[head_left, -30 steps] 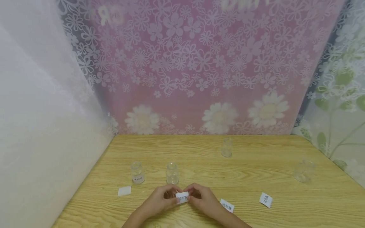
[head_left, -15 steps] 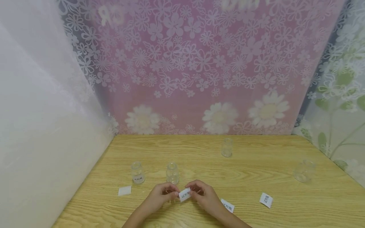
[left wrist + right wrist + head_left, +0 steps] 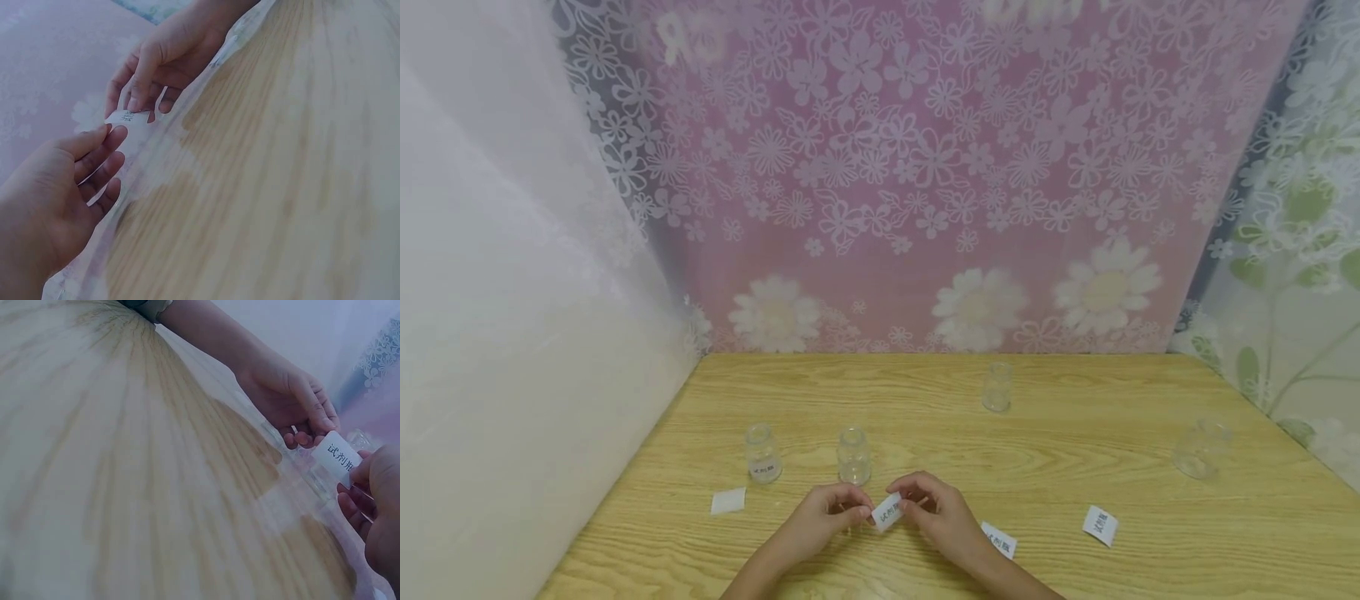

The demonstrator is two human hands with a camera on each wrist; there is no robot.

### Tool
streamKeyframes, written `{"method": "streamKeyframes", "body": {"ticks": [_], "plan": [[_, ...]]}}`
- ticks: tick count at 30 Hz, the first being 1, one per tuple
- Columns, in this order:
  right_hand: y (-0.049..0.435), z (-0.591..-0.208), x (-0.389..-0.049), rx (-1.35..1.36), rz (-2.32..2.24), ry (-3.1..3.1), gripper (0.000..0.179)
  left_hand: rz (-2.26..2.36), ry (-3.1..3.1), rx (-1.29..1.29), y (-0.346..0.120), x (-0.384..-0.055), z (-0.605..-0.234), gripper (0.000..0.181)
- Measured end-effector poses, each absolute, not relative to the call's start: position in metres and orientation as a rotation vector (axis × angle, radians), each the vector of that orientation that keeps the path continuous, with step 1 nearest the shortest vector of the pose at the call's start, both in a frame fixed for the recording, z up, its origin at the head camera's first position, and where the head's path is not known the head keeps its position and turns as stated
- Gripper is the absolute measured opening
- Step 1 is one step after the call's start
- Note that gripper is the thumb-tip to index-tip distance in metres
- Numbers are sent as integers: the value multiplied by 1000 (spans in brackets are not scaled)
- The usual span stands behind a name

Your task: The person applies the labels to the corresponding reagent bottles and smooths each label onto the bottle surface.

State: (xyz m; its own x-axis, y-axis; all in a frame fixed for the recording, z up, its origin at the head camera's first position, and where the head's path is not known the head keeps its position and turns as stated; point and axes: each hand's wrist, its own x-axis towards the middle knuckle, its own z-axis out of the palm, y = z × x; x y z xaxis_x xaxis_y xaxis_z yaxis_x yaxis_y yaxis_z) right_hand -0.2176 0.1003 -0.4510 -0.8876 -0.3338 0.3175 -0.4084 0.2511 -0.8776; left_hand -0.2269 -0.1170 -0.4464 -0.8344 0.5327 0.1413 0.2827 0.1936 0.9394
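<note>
Pinching white label (image 3: 333,454), "试剂瓶" part-covered: fingers of left hand (image 3: 822,520), right hand (image 3: 940,518).

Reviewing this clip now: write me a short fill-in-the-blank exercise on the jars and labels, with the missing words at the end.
In the head view, ____ glass jars are on the table.
The label pinched by the right hand is ____ in colour.
In the head view, only the jar farthest to the ____ bears a visible label.
In that view, ____ printed labels lie on the table.

Missing words: four; white; left; two.
</note>
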Motion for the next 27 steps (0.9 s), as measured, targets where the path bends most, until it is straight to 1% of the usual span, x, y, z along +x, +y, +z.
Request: {"method": "streamKeyframes", "body": {"ticks": [7, 11, 17, 20, 22, 27], "plan": [[100, -452, -219, 731, 1732, -2432, 16, 1709, 2218, 815, -117, -226, -446, 16], [100, -452, -218, 740, 1746, -2425, 20, 1719, 2181, 828, -116, -226, -446, 16], [98, -447, -215, 750, 1736, -2429, 11, 1732, 2139, 880, -116, -225, -447, 17], [97, -445, -213, 831, 1748, -2418, 7, 1735, 2114, 901, -117, -225, -446, 18], [97, -446, -213, 914, 1765, -2398, 8, 1734, 2099, 906, -117, -225, -446, 18], [98, -453, -215, 1084, 1847, -2369, 20, 1721, 2074, 916, -117, -222, -444, 20]]}}
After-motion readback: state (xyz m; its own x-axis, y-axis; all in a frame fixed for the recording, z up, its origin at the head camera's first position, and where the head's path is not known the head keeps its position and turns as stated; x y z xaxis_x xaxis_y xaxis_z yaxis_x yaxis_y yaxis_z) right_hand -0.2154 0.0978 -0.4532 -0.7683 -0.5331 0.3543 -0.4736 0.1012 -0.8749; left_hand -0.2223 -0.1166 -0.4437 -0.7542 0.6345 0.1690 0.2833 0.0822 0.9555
